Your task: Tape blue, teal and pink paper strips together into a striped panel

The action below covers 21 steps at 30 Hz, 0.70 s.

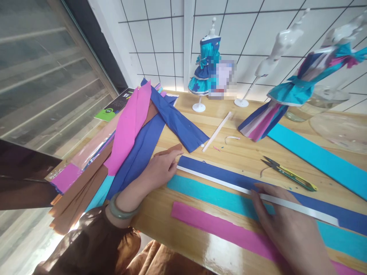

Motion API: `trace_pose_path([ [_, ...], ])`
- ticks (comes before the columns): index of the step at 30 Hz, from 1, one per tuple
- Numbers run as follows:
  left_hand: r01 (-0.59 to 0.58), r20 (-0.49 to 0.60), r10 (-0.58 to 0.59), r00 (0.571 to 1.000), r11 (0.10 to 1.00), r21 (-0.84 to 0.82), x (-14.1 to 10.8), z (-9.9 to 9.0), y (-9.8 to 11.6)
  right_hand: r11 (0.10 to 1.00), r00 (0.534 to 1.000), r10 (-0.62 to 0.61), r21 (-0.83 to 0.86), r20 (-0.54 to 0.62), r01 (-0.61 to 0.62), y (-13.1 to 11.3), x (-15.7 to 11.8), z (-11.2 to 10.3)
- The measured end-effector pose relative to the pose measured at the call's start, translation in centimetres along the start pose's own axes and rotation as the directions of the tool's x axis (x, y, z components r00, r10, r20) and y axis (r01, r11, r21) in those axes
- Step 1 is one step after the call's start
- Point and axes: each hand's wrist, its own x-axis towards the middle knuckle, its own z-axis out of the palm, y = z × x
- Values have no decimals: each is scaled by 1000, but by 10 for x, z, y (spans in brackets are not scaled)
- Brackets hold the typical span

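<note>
A dark blue crepe paper strip (223, 170) lies across the table, with a narrow white strip (212, 176) along its near edge. My right hand (286, 217) is over both strips, thumb and forefinger closed on the white strip. At their left end rests my left hand (162, 168), its fingers curled together; what they hold, if anything, is hidden. A brown piece (172, 149) shows just behind those fingers. Nearer to me lie a turquoise strip (206, 190) and a pink strip (212, 225), both roughly parallel to the blue one. My right hand and forearm cover parts of them.
Yellow-handled thread snips (289, 173) lie beyond the right hand. Folded pink paper (129, 130) and brown paper (86, 183) are heaped left. Behind stand a dressed mini mannequin (208, 68), a bare one (275, 53) and another in a striped dress (295, 91). A turquoise length (315, 156) lies right.
</note>
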Motion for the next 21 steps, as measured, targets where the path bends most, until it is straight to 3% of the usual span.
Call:
trace_pose_path([
  [7, 11, -3, -11, 1000, 999, 30, 0, 2, 1, 1000, 1000, 2, 8, -7, -1, 0, 1, 1],
  [14, 14, 3, -14, 1000, 1000, 15, 2, 1, 1, 995, 995, 100, -11, 8, -100, -1, 6, -1],
  [21, -29, -13, 29, 999, 1000, -5, 3, 3, -3, 992, 992, 120, -35, 38, -119, -1, 5, 0],
])
